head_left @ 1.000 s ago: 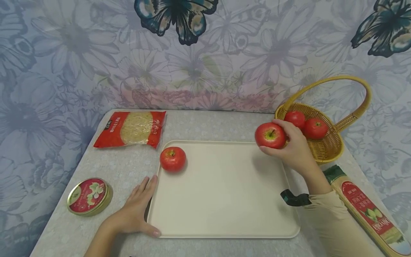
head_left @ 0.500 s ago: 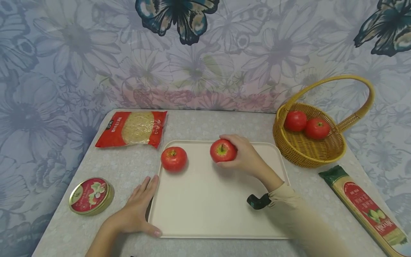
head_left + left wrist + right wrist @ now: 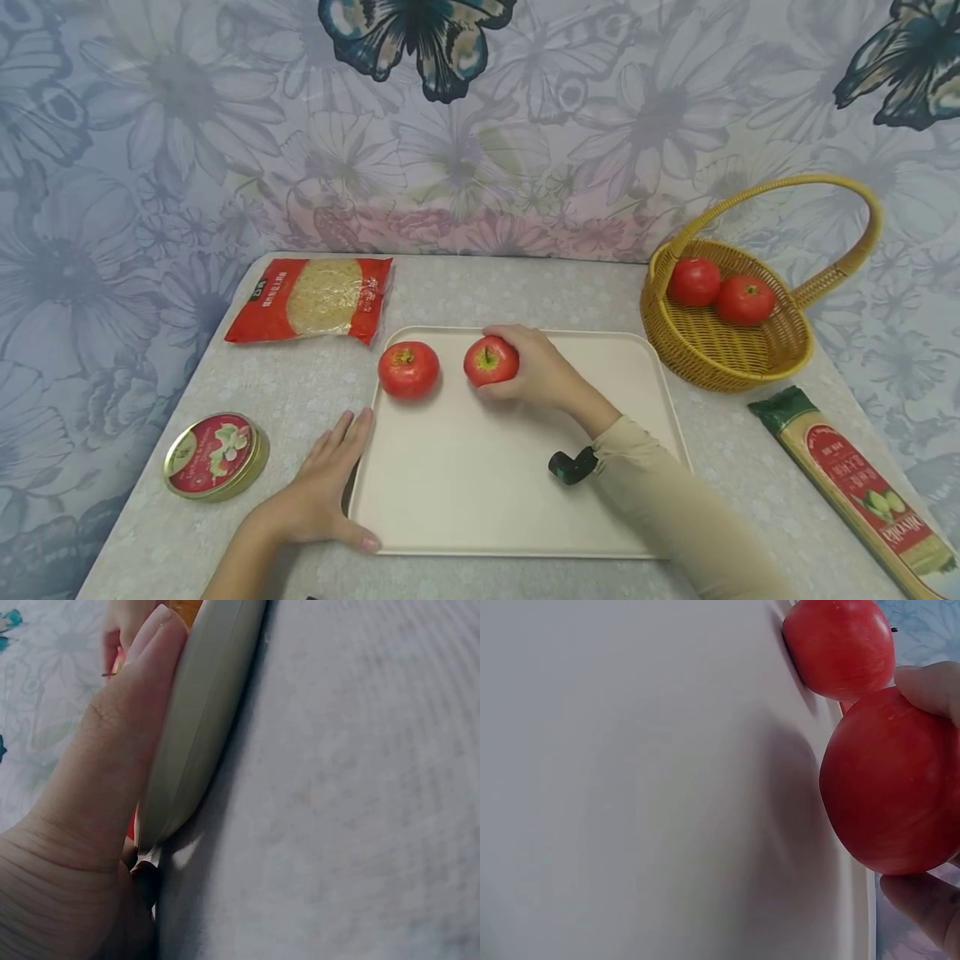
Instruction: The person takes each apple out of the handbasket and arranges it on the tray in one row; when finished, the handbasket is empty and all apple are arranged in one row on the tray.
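My right hand (image 3: 536, 371) grips a red apple (image 3: 486, 363) from its right side, over the back half of the cream tray (image 3: 450, 483). In the right wrist view the held apple (image 3: 892, 784) hangs close over the tray, its shadow on the surface beside it. Another red apple (image 3: 408, 370) sits at the tray's back left corner, a small gap away from the held one. My left hand (image 3: 318, 483) rests at the tray's left edge with fingers straight. Its thumb (image 3: 120, 742) lies against the tray's rim in the left wrist view.
A yellow wicker basket (image 3: 720, 367) with two red fruits (image 3: 744, 300) stands at the back right, its handle arching up. In front of it lies a long green-and-tan packet (image 3: 855, 483). A red noodle packet (image 3: 322, 296) and a round tin (image 3: 213, 457) are on the left.
My right hand has carried the apple left from beside the basket to over the tray, close to the other apple. My left hand has stayed at the tray's edge.
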Demonstrator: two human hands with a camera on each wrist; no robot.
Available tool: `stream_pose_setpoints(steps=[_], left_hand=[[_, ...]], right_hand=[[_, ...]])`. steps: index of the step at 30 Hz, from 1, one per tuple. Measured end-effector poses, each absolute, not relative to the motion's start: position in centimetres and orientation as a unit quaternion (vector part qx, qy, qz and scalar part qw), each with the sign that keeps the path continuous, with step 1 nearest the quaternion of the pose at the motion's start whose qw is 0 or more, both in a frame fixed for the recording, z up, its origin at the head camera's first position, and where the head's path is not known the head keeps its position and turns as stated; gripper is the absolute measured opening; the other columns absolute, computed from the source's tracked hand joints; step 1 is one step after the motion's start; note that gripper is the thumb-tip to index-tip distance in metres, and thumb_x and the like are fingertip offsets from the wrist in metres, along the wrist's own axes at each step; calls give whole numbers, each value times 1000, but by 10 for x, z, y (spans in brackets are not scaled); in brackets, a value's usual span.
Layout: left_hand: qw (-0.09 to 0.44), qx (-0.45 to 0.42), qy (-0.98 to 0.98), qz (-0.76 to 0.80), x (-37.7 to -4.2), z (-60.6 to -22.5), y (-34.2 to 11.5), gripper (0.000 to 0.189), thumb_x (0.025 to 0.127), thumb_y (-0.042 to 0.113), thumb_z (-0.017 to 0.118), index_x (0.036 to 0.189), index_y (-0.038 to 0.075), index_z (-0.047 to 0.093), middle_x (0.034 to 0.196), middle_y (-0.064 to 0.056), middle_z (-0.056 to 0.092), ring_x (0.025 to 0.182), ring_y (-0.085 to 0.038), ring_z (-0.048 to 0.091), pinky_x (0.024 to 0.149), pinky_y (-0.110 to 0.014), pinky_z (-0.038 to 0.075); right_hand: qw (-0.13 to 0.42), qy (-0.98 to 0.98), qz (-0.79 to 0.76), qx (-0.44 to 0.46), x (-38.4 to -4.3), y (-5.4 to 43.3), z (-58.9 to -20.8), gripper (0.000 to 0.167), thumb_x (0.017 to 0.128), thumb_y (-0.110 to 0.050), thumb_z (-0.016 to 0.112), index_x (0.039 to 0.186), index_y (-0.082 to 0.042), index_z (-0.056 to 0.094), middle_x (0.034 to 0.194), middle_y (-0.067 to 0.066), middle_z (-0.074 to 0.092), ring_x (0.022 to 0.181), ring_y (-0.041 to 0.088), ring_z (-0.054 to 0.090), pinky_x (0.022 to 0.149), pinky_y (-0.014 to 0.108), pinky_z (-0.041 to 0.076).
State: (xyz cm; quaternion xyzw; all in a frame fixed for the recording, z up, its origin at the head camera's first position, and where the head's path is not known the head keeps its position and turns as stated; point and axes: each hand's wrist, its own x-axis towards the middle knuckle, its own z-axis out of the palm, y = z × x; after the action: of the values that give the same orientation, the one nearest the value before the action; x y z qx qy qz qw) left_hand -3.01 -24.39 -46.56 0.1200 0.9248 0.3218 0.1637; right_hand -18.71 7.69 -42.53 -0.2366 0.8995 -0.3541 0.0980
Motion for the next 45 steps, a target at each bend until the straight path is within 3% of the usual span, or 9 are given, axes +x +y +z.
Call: stream_pose_setpoints(steps=[13,26,36,45], left_hand=[[168,111,927,317,-31,-468,-244,159,40,70,88,161,18,-1,167,-18,5,153,-45,-2,116,-72,4],[160,116,929,312,-31,-468,-246,158,41,73,86,161,18,-1,167,-21,4,152,-48,0,113,-75,7],[161,119,927,316,-32,-465,-244,159,41,74,86,161,16,0,166,-22,5,151,-49,0,114,-74,5],[155,125,927,319,-30,-471,-245,158,41,72,87,161,16,0,166,-22,6,152,-48,0,114,-73,6]], right_hand=[[124,895,-370,-216,-189,76,-430,84,71,-42,87,144,-22,50,142,0,53,126,21,53,99,43,53],[173,864,-431,-196,-193,78,-441,95,68,-53,87,148,-28,43,137,-3,57,120,18,58,98,42,53],[178,869,-422,-185,-194,76,-443,91,71,-55,84,148,-29,43,135,-3,58,119,18,58,101,44,50],[167,879,-390,-219,-190,82,-439,109,71,-56,84,157,-20,27,153,4,44,138,25,46,113,50,40]])
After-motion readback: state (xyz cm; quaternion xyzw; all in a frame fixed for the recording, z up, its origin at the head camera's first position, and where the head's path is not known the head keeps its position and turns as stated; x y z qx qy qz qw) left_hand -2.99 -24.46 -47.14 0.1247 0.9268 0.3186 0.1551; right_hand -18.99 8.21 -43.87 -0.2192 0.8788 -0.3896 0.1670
